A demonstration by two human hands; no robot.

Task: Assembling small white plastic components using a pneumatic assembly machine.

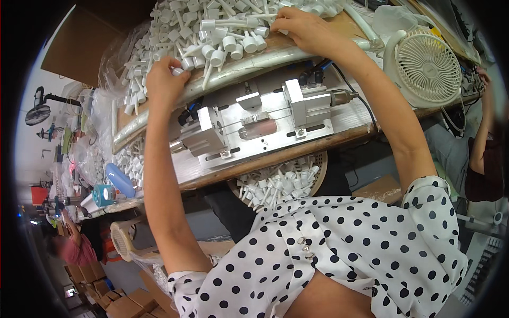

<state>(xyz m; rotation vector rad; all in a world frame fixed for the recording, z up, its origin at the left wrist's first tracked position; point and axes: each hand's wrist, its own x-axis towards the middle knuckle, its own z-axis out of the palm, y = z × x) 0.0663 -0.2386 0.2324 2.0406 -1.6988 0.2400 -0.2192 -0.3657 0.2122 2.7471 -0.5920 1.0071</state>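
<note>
A heap of small white plastic scoops (212, 37), each a short round cup on a straight handle, lies on the raised board beyond the machine. At the heap's near left edge, my left hand (165, 84) is closed, with a white scoop (177, 71) showing between thumb and fingers. Over the heap's right part reaches my right hand (303, 31); its fingers are bent and drawn together among the scoops, and what they hold is hidden. Between my forearms stands a metal fixture (257, 130) with two facing blocks and a small clear-and-pink piece in the middle.
A white-edged rail (249, 64) borders the board. Below the bench edge, a round basket (319, 172) holds more scoops. A white fan (428, 68) stands at right, with a black cable (366, 100) near it. A blue-handled item (120, 179) lies left. Other people work at both sides.
</note>
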